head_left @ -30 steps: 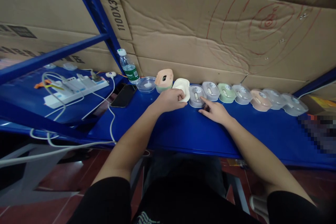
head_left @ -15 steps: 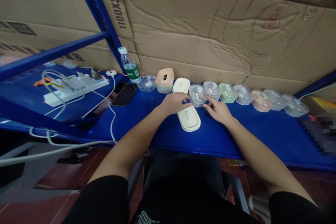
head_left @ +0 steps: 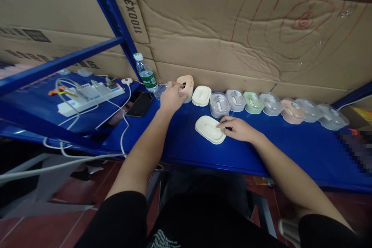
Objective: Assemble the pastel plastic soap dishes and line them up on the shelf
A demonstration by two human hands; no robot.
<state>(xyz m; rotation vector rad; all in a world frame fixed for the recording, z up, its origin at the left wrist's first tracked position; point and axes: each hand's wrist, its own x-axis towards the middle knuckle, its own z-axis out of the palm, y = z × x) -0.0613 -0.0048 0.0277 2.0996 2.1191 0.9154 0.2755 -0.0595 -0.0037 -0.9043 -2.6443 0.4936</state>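
My left hand (head_left: pixel 172 99) is at a peach rounded lid with a dark opening (head_left: pixel 188 82), its fingers closed over the lid's near left side. That lid sits on a stack whose lower part is mostly hidden by the hand. My right hand (head_left: pixel 240 128) pinches the right edge of a cream oval tray-like piece (head_left: pixel 207 130), which lies in front of me on the blue table. Another cream piece (head_left: pixel 201 95) lies flat beside the peach stack. A clear-lidded grey container (head_left: pixel 219 104) stands just beyond my right hand.
Rightward along the cardboard wall runs a row of lidded containers, among them a green one (head_left: pixel 254 103) and a peach one (head_left: pixel 293 111). A water bottle (head_left: pixel 147 73), a phone (head_left: pixel 140 104) and a white power strip (head_left: pixel 90 100) with cables are at left, near a blue post.
My left hand has moved left from the grey container to the peach lid. My right hand has come down from that container to the cream tray-like piece, which has turned slightly.
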